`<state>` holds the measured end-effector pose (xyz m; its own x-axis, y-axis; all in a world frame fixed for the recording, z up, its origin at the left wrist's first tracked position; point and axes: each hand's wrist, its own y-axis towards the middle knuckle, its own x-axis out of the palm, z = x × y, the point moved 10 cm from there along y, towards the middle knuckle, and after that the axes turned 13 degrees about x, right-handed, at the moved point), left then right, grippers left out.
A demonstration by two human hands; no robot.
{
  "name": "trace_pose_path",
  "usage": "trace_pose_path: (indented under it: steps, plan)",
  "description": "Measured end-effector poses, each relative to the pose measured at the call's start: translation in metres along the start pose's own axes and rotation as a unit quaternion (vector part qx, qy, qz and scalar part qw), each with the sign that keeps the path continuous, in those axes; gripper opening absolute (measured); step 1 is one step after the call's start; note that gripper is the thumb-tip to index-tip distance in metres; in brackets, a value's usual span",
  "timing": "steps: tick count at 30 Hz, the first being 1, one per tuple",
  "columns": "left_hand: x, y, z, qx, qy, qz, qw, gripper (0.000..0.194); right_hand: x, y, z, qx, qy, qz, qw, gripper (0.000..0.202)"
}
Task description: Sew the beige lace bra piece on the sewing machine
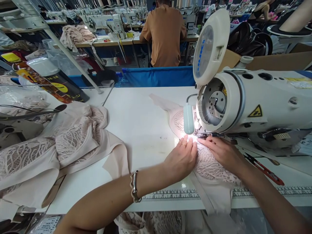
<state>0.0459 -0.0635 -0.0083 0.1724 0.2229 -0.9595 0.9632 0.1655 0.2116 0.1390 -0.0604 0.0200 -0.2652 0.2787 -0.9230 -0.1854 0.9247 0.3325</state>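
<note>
The lace piece (209,162) lies flat on the tabletop (136,123) under the head of the sewing machine (246,100), its far end running up to the needle area at about 12 o'clock from both hands, its near end hanging over the front edge. The left hand (181,159) presses palm-down on the lace at its 9 o'clock side, fingers together and stretched toward the lit spot below the lamp (188,118). The right hand (223,152) lies flat on the lace at its 3 o'clock side, fingers likewise extended and close together; neither hand pinches anything, both simply hold the fabric down. The fingertips nearly meet just before the needle, which glare hides.

To do this guiding well, I judge that the two hands should keep even, light pressure so the lace feeds straight without stretching or puckering, and the fingertips should stay clear of the needle, since they sit very near it. The strap-like strip (207,198) trailing toward 6 o'clock should hang free so it does not drag the seam off line.

Outward: a ruler strip (170,195) runs along the front edge. Red-handled snips (265,170) lie at 3 o'clock of the right hand. A heap of similar lace pieces (60,143) rests at 9 o'clock, well apart. Beyond the blue divider (158,76) at 12 o'clock, a person in an orange shirt (164,32) sits with their back turned.
</note>
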Motion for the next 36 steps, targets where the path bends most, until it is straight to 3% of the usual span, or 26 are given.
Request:
trace_pose_path:
  steps: [7, 10, 16, 23, 27, 31, 36]
  plan:
    - [0.0, -0.005, -0.013, 0.006, -0.009, 0.04, 0.999, 0.042, 0.008, -0.005, 0.006, 0.019, -0.018, 0.04, 0.999, 0.045]
    - [-0.001, -0.006, -0.02, 0.01, -0.02, 0.05, 0.998, 0.043, 0.014, -0.006, 0.008, 0.024, -0.039, 0.029, 0.999, 0.045]
    - [-0.001, -0.007, -0.036, 0.018, -0.089, 0.012, 0.996, 0.043, 0.017, -0.004, 0.007, 0.007, -0.088, -0.001, 0.996, 0.045]
    - [-0.006, -0.004, -0.059, 0.023, -0.14, -0.02, 0.99, 0.043, 0.02, -0.002, 0.008, 0.036, -0.056, -0.018, 0.998, 0.039]
    - [-0.016, 0.004, -0.051, -0.005, -0.095, 0.018, 0.995, 0.034, 0.017, 0.0, 0.003, 0.044, -0.031, -0.006, 0.999, 0.036]
    - [-0.016, 0.007, -0.028, -0.016, -0.187, 0.063, 0.98, 0.019, 0.012, 0.001, 0.004, 0.061, 0.025, 0.006, 0.998, 0.033]
    - [-0.009, 0.003, -0.021, 0.011, -0.198, 0.048, 0.979, 0.027, 0.002, -0.003, 0.007, 0.068, 0.066, 0.024, 0.995, 0.034]
